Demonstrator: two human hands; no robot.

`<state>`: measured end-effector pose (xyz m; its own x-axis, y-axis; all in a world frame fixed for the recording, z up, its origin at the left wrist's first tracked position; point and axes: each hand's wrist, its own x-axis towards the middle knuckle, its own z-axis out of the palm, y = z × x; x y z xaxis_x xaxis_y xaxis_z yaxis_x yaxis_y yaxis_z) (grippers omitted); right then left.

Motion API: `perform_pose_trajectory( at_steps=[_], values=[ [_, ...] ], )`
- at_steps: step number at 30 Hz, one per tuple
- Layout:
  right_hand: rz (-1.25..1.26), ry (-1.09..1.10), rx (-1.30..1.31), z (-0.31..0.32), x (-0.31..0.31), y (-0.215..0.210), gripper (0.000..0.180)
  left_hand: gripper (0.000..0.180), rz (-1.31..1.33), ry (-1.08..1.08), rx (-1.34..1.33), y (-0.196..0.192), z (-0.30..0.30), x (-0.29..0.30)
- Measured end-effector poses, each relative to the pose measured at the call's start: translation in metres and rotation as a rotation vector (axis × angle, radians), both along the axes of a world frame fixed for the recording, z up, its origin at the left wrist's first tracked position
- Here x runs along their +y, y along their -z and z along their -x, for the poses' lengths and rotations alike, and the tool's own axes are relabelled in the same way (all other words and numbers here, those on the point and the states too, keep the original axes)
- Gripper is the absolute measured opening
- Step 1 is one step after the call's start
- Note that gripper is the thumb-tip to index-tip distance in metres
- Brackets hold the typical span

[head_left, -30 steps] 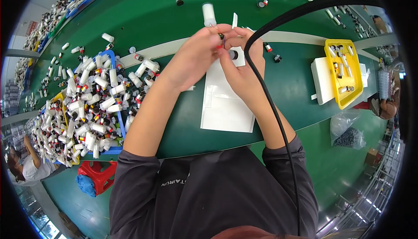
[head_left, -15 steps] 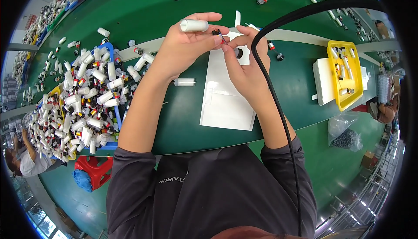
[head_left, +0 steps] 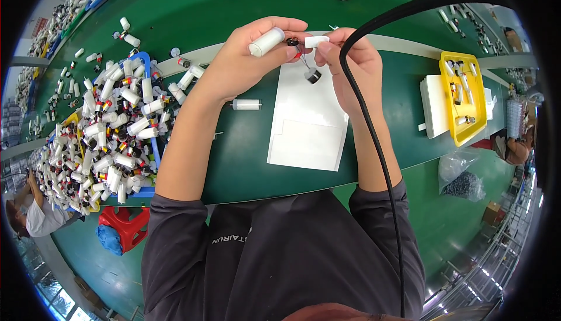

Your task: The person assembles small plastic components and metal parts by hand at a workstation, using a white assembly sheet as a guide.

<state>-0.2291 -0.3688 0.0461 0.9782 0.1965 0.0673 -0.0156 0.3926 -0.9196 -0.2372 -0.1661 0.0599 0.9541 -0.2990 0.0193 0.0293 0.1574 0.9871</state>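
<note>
Above the white sheet (head_left: pixel 308 125), the left hand (head_left: pixel 248 58) gripped a white tube (head_left: pixel 266 42) while the right hand (head_left: pixel 350 64) pinched a small white piece (head_left: pixel 316 41), a black cap (head_left: pixel 313 76) dangling between them, with a heap of tubes (head_left: pixel 108 134) left of the sheet and a yellow tray (head_left: pixel 463 96) to its right.

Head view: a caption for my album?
Left hand holds a white cylinder; right hand pinches a small white piece.

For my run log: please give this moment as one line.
left hand: holds white tube | right hand: holds white piece | below: white sheet
</note>
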Motion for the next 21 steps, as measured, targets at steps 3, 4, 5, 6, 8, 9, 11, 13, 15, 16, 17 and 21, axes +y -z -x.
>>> perform_pose_trajectory(
  at_steps=[3,4,5,6,8,9,11,13,15,16,17,21],
  values=[
    [-0.017,-0.129,0.104,-0.004,-0.002,-0.002,0.008,0.038,-0.058,0.023,-0.036,0.000,0.000,0.000],
    [-0.018,-0.128,0.105,-0.003,-0.001,-0.001,0.008,0.038,-0.059,0.024,-0.034,0.001,0.000,0.000],
    [0.022,-0.096,0.096,-0.002,0.001,0.000,0.009,0.037,-0.062,0.015,-0.059,0.001,-0.001,-0.001],
    [0.062,-0.064,0.087,-0.001,0.003,0.000,0.009,0.037,-0.064,0.006,-0.084,0.001,-0.001,-0.002],
    [0.058,-0.053,0.088,0.001,0.005,0.001,0.009,0.036,-0.083,0.000,-0.089,0.002,-0.001,-0.004],
    [0.056,-0.041,0.089,0.001,0.005,0.001,0.009,0.036,-0.099,-0.007,-0.095,0.002,-0.001,-0.004],
    [0.092,-0.031,0.087,0.002,0.006,0.001,0.010,0.036,-0.100,-0.008,-0.104,0.001,-0.001,-0.005],
    [0.129,-0.019,0.085,0.002,0.007,0.001,0.011,0.035,-0.100,-0.008,-0.114,0.001,-0.001,-0.006],
    [0.133,0.002,0.086,0.003,0.008,0.001,0.013,0.032,-0.136,-0.025,-0.163,0.002,-0.001,-0.008],
    [0.132,0.003,0.086,0.004,0.009,0.000,0.013,0.032,-0.136,-0.024,-0.163,0.002,-0.001,-0.009],
    [0.157,0.018,0.079,0.004,0.010,-0.002,0.014,0.031,-0.115,-0.028,-0.147,0.003,-0.001,-0.009],
    [0.163,0.056,0.062,0.006,0.013,0.000,0.015,0.031,-0.096,-0.024,-0.096,-0.001,0.000,-0.008]
  ],
)
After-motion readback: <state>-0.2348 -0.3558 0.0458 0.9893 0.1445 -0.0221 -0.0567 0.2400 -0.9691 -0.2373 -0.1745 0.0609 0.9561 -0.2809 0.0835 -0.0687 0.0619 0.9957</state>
